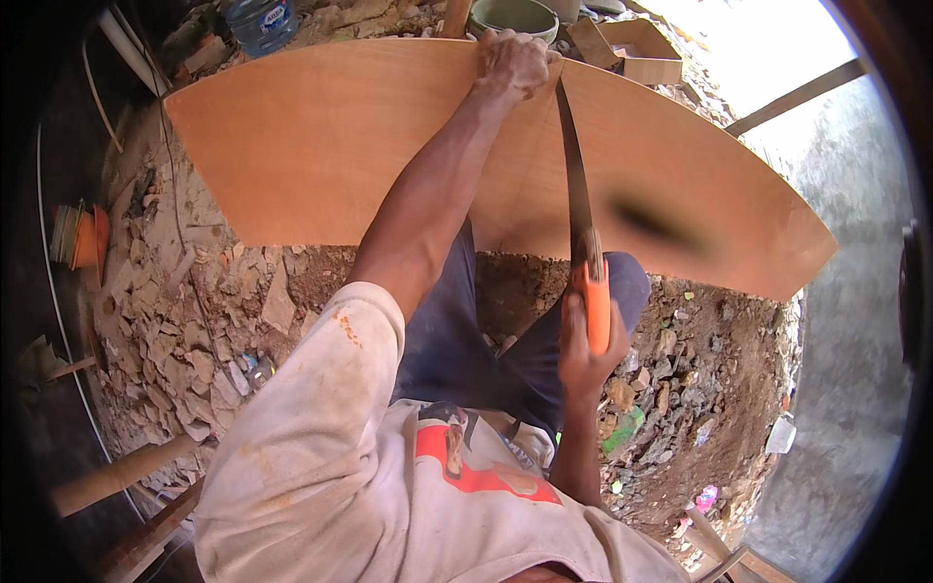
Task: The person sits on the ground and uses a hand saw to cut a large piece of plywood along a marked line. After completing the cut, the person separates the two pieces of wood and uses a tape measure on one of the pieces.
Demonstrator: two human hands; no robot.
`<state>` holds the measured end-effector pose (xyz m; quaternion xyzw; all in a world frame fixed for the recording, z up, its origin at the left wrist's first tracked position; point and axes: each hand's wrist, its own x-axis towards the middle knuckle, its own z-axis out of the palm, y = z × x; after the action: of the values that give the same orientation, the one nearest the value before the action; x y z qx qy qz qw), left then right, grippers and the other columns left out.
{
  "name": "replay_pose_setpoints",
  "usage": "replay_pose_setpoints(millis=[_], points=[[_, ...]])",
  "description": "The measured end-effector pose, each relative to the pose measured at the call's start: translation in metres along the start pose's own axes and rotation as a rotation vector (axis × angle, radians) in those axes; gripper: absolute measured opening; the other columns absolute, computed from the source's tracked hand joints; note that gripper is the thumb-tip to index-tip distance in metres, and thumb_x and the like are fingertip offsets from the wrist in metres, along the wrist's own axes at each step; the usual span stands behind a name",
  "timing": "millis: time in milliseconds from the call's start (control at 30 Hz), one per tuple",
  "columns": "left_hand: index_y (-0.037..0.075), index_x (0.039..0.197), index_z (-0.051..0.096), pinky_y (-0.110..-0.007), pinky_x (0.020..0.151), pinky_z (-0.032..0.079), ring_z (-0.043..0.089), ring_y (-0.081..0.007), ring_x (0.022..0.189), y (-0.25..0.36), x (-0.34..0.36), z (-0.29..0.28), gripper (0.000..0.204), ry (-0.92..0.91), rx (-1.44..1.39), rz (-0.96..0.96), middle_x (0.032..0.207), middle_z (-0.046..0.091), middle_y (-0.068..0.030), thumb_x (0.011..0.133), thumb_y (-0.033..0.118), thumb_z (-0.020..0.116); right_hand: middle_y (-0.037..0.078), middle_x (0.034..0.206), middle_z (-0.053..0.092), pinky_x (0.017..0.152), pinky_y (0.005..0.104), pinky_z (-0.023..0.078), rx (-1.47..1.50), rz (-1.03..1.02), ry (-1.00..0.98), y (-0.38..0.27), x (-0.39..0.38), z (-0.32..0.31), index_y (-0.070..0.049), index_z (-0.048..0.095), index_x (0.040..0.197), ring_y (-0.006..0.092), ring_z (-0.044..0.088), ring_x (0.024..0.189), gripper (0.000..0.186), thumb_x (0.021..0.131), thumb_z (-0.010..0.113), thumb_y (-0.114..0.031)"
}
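A wide, reddish-brown plywood sheet [330, 136] lies across in front of me, above my knees. My left hand [513, 68] is closed over its far edge near the middle. In my right hand [584, 371] is the orange handle of a handsaw [577, 175], gripped close to my right knee. The saw's long dark blade points away from me across the sheet, its tip at the far edge just right of my left hand. From this angle I cannot tell how deep the blade sits in the wood. A dark blurred patch shows right of the blade.
Broken rubble [185, 340] covers the ground around my legs. Beyond the sheet are a clear blue water bottle [260, 24], a green bucket [513, 16] and an open cardboard box [646, 51]. A grey wall [826, 389] rises at right; wooden poles [126, 476] lie at lower left.
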<state>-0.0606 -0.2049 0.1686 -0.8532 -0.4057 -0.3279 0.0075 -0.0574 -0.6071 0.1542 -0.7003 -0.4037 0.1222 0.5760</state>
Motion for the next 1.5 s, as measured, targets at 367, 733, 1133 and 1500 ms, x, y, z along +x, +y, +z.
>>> replay_pose_setpoints(millis=[367,733,1133,1500], points=[[0.022,0.105,0.081,-0.048,0.096,0.044,0.07,-0.0256,0.105,-0.003,0.002,0.003,0.032,-0.016,-0.016,0.066,0.107,0.078,-0.0039,0.102,0.04,0.055,0.009,0.077,0.066,0.063,0.0347,0.047,-0.001,-0.061,0.017,-0.015,0.141,0.07,0.005,0.069,0.1,0.0152,0.056,0.065,0.024,0.095,0.075,-0.018],[0.022,0.103,0.082,-0.048,0.098,0.04,0.068,-0.0248,0.109,-0.005,0.005,-0.004,0.029,0.036,0.0,0.027,0.108,0.078,-0.0054,0.1,0.038,0.058,0.009,0.073,0.064,0.062,0.0312,0.049,0.012,-0.042,0.031,-0.004,0.006,0.006,0.004,0.071,0.103,0.0135,0.06,0.065,0.017,0.091,0.078,-0.007],[0.024,0.11,0.08,-0.047,0.098,0.042,0.068,-0.0235,0.111,-0.002,0.006,0.001,0.03,-0.089,0.073,0.002,0.111,0.078,-0.0016,0.102,0.039,0.055,0.011,0.073,0.065,0.062,0.0318,0.05,0.02,-0.056,0.023,-0.004,0.047,0.032,0.003,0.07,0.105,0.0125,0.06,0.065,0.018,0.094,0.076,-0.009],[0.018,0.105,0.081,-0.049,0.1,0.041,0.068,-0.0279,0.111,0.01,-0.008,-0.007,0.038,-0.064,0.034,-0.004,0.11,0.078,-0.0055,0.102,0.047,0.057,0.016,0.075,0.067,0.065,0.039,0.051,0.009,-0.127,0.096,0.021,0.133,0.077,0.002,0.071,0.099,0.0225,0.064,0.065,0.019,0.09,0.078,-0.014]])
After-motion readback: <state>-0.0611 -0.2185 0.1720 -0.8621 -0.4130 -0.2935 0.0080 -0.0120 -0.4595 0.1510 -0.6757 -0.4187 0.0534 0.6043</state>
